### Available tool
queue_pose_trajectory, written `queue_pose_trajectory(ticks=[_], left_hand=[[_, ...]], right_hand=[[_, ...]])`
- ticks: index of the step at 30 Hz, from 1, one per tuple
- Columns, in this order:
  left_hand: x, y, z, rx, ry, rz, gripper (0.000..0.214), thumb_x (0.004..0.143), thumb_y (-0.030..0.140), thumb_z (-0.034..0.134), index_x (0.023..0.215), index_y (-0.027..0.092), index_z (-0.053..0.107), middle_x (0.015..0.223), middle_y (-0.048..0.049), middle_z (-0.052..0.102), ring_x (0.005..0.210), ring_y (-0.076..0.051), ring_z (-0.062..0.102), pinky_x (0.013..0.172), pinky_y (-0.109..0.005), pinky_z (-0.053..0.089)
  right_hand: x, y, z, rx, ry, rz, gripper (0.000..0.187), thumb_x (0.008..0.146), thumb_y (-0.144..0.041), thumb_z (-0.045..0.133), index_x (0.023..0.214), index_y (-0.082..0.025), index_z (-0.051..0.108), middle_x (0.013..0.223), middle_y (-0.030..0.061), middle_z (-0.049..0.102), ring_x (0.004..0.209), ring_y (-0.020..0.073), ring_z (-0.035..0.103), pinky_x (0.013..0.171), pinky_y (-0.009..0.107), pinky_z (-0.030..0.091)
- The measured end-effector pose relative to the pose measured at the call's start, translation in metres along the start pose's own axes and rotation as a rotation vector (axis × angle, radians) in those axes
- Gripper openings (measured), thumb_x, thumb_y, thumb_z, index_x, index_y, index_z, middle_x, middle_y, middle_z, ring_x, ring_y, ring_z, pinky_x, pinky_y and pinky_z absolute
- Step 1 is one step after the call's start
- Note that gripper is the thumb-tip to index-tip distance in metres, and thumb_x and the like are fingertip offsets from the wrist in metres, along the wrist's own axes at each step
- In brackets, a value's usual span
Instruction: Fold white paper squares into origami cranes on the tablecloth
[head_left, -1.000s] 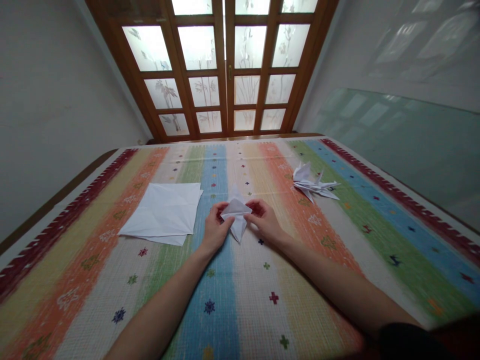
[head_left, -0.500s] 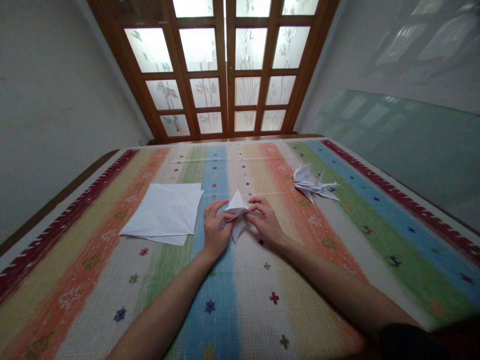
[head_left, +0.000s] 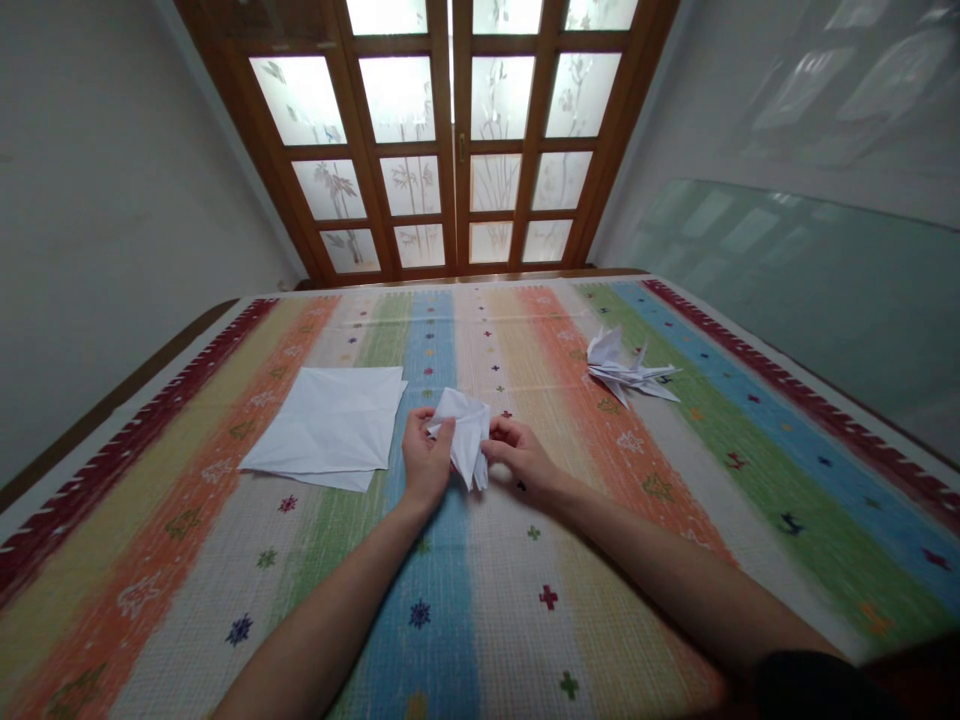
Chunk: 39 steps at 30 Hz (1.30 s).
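Stack of flat white sheets lies far left on the striped cloth. My left hand pinches the half-folded white paper at its left edge; it sits mid-table btwn both hands, just right of the sheets. My right hand pinches its right side, fingers curled. Finished paper folds lie well apart, far right.

Dim room, lit by soft daylight through the frosted glass doors far beyond the left hand; the top panes are blown out. Shadows are faint. Wide-angle stretching bends the edges.
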<state>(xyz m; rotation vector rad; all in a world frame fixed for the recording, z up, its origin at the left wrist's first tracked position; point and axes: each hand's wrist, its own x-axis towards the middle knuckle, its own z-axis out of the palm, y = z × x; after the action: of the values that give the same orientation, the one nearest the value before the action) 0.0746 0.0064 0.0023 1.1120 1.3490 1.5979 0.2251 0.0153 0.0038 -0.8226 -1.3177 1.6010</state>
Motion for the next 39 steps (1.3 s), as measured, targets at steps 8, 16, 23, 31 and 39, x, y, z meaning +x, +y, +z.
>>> queue_pose_trajectory(ticks=[8, 16, 23, 31, 39], left_hand=[[-0.003, -0.002, -0.009, 0.339, -0.209, 0.437, 0.066, 0.069, 0.059, 0.072, 0.122, 0.021, 0.06, 0.141, -0.0162, 0.049, 0.135, -0.034, 0.04, 0.11, -0.051, 0.03], [-0.003, 0.0, -0.007, 0.295, -0.096, 0.325, 0.027, 0.08, 0.042, 0.065, 0.094, 0.019, 0.072, 0.113, -0.0099, 0.07, 0.116, -0.028, 0.058, 0.102, -0.044, 0.041], [0.014, -0.001, -0.013, 0.152, 0.155, -0.005, 0.035, 0.074, 0.043, 0.063, 0.088, 0.011, 0.069, 0.085, -0.0071, 0.073, 0.078, -0.02, 0.064, 0.072, -0.029, 0.049], [0.016, 0.0, -0.011, 0.435, 0.2, 0.011, 0.045, 0.064, 0.031, 0.073, 0.103, 0.014, 0.061, 0.093, -0.0056, 0.064, 0.084, -0.02, 0.06, 0.079, -0.032, 0.048], [0.005, 0.003, -0.003, 0.326, 0.035, -0.021, 0.071, 0.062, 0.012, 0.066, 0.129, 0.019, 0.044, 0.099, -0.003, 0.058, 0.061, -0.009, 0.053, 0.064, -0.024, 0.046]], right_hand=[[0.005, 0.003, -0.005, 0.119, 0.23, 0.051, 0.036, 0.064, -0.046, 0.075, 0.065, -0.021, 0.049, 0.056, -0.0059, 0.049, 0.048, 0.0092, 0.045, 0.049, 0.023, 0.036], [0.006, -0.01, -0.011, 0.01, 0.078, 0.078, 0.04, 0.065, -0.053, 0.073, 0.067, -0.019, 0.053, 0.056, -0.0058, 0.048, 0.05, 0.0081, 0.041, 0.05, 0.023, 0.032], [0.011, -0.021, -0.036, -0.105, -0.081, 0.206, 0.037, 0.067, -0.047, 0.074, 0.066, -0.017, 0.053, 0.057, -0.0061, 0.048, 0.049, 0.006, 0.041, 0.048, 0.02, 0.032], [0.01, -0.028, -0.04, -0.181, -0.103, 0.484, 0.02, 0.072, -0.025, 0.066, 0.059, -0.017, 0.052, 0.047, -0.0027, 0.053, 0.041, 0.0086, 0.049, 0.045, 0.021, 0.041], [0.002, -0.027, -0.016, -0.797, 0.112, 0.176, 0.012, 0.082, -0.022, 0.057, 0.071, -0.018, 0.057, 0.063, 0.0031, 0.061, 0.058, 0.0145, 0.055, 0.057, 0.027, 0.043]])
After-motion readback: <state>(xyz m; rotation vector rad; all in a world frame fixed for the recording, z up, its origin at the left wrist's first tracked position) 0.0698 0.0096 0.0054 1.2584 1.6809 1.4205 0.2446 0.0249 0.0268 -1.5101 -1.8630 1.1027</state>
